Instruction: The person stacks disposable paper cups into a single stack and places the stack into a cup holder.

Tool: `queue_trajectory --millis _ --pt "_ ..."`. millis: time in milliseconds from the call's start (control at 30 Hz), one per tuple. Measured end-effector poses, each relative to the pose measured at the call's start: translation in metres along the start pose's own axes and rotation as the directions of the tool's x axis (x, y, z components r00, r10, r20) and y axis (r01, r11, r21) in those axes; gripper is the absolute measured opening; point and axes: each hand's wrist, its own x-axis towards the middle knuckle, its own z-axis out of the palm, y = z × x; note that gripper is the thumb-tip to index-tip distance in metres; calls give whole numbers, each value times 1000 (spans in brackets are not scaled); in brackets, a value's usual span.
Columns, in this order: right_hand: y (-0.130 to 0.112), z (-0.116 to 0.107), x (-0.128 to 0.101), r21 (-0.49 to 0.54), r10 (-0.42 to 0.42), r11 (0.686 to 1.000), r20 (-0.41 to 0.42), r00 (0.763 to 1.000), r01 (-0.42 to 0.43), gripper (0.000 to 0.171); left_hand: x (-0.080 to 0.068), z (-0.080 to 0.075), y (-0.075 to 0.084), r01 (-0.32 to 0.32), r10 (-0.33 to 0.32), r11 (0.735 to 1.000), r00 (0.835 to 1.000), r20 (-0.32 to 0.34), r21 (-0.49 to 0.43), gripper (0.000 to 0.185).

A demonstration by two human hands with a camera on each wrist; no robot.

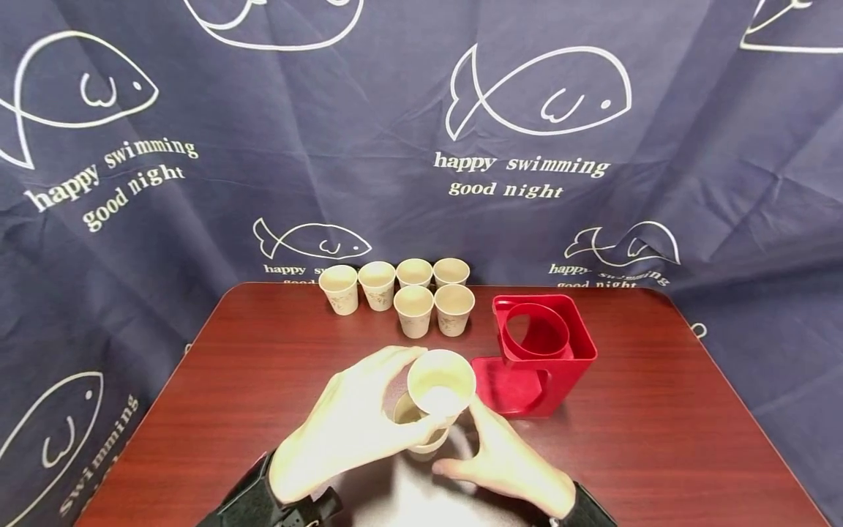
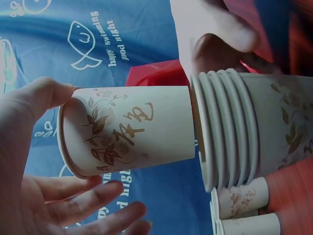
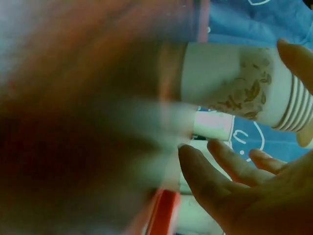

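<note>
One floral-printed white paper cup point(image 2: 127, 129) sits between thumb and fingers of the left hand point(image 1: 349, 428), pinched at its rim, with its base part-way in the mouth of the nested stack of matching paper cups point(image 2: 234, 132). In the head view that cup point(image 1: 441, 382) tilts above the stack point(image 1: 421, 432), which stands on the near middle of the dark red wood-grain worktop point(image 1: 658, 410). The right hand point(image 1: 510, 465) lies just right of the stack, fingers nearly straight and spread beside its wall; the right wrist view shows a thumb tip on the stack's ribbed rims but no closed grip, so I read this hand as steadying rather than clasping.

Six loose paper cups point(image 1: 402, 293) of the same print stand upright at the far edge of the worktop, four in a far row and two just in front, all apart from the hands. To the right, near the stack, stands a red plastic cup holder point(image 1: 543, 344) with a round opening on top, and nothing shows inside it.

Judging by the layout, the work is somewhere in the middle: several cups are nested, one is at the stack's mouth, and six stand singly. Whether the held cup is going in or coming out cannot be told.
</note>
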Motion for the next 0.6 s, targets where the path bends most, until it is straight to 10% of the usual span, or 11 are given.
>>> queue_trajectory --millis 600 --pt "-20 0 23 192 -70 980 82 994 53 84 -16 -3 -10 25 -25 1000 1000 -1 -16 70"
